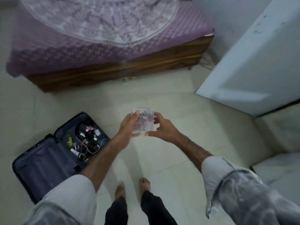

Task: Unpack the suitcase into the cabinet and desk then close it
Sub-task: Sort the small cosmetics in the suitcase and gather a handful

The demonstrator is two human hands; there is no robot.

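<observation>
Head view: the clear plastic box [142, 121] is held in the air above the floor tiles [162, 98], left hand [128, 125] and right hand [159, 127] each curled round one side. The open suitcase [53, 153] lies on the floor to the person's left, small items at its far end. Risk: the smooth box could slip from the grip, drop and scatter its contents.

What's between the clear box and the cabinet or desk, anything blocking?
Can't tell: neither shows clearly. Both hands, left hand and right hand, hold the clear box over bare floor; nothing visible blocks the floor ahead.
</observation>
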